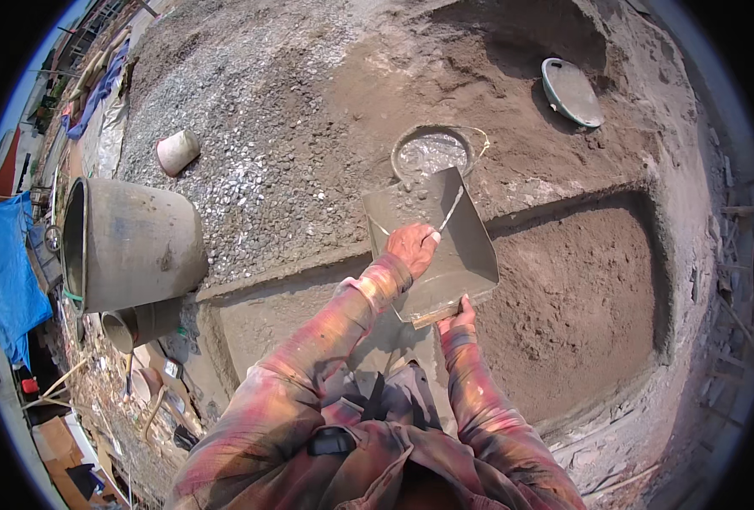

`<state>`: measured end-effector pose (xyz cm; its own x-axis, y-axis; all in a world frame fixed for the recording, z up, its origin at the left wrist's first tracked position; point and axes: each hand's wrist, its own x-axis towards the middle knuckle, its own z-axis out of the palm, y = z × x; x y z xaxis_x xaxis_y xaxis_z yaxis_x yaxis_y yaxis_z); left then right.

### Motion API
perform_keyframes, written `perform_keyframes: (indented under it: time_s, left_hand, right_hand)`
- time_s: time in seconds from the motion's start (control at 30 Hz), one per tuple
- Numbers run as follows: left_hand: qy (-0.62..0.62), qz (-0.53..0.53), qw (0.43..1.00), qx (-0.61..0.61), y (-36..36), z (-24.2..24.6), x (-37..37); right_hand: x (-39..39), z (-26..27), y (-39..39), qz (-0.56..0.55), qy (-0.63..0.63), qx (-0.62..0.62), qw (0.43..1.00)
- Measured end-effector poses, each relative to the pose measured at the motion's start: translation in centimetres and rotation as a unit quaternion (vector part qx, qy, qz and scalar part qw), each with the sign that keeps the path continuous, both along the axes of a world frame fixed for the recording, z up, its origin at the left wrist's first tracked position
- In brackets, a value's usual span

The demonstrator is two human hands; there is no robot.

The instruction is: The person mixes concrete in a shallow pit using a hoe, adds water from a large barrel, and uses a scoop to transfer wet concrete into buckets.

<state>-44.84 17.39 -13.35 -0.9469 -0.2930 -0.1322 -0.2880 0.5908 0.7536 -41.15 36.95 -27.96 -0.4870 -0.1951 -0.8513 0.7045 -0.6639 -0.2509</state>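
Observation:
A cement-stained scoop [472, 239] with a rope handle is held in front of me, its far edge at the rim of a round bucket [397, 155] of wet grey mix. My left hand [413, 247] grips the rope handle above the scoop's middle. At the near edge, my right hand [458, 317] holds the scoop beside a wooden strip [439, 315]; its fingers are partly hidden underneath. Some grey material lies in the scoop near the bucket. A pale cord handle hangs at the bucket's right side.
A large grey tub [141, 245] lies on its side at left, near a smaller bucket [147, 325]. A white pail [178, 153] lies on the gravel [243, 146]. Low ridges border a pit of brown sand [574, 287]. An oval basin [571, 92] sits at upper right.

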Motion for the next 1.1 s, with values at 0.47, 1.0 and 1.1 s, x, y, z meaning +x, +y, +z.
perform_keyframes:
  time_s: [0.47, 1.0, 1.1]
  left_hand:
    - [-0.015, 0.304, 0.926, 0.222, -6.8, -2.5, 23.2]
    - [0.268, 0.747, 0.486, 0.366, -23.0, -10.1, 55.2]
    - [0.303, 0.719, 0.548, 0.301, -23.6, -8.5, 54.1]
  right_hand:
    - [9.8, 6.0, -0.7, 0.304, -0.012, 0.23, 0.924]
    - [32.9, 16.5, -40.1, 0.73, 0.614, 0.173, 0.245]
    - [30.8, 16.3, -41.4, 0.771, 0.536, 0.117, 0.323]
